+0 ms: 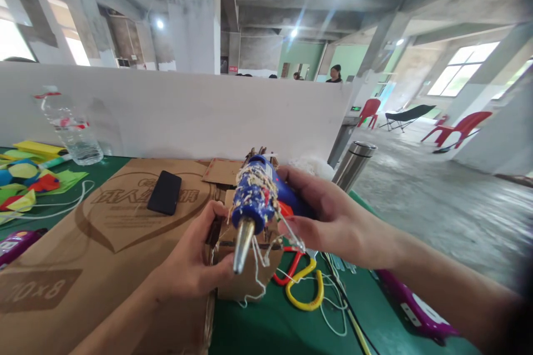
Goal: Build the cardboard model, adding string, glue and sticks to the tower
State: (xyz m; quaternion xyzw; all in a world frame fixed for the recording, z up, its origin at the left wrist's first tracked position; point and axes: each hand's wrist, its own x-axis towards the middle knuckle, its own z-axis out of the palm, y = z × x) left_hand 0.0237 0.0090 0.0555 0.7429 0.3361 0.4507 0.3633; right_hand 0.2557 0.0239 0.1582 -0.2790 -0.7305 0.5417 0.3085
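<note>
A: What is the bare right hand (pixel 328 211) holding?

B: It is wrapped around the handle of a blue plastic glue gun (pixel 255 199), with the orange plastic trigger (pixel 285 209) by its fingers. The tapered silvery metal nozzle (pixel 244 241) points back toward the wearer, and pale flecks crust the barrel.

A: And the bare left hand (pixel 195 260)?

B: Just left of the glue gun, thumb and forefinger parted, at the edge of a small brown cardboard box (pixel 233 289). I cannot tell whether it grips that edge or only rests against it.

A: How would you do this part well?

B: I'd treat the nozzle as hot. The left thumb looks near its tip, though depth is hard to judge, so I'd shift that thumb lower and turn the nozzle away from the wearer. I'd also pull off the thin white strands (pixel 265 261) hanging below the glue gun; they could snag or smear.

A: Anything else to watch?

B: Red and yellow plastic loop handles (pixel 306 305) lie below and right of the glue gun on the green tabletop (pixel 250 330). Well left of it, a flat black smartphone (pixel 165 193) sits safely apart, I think.
</note>
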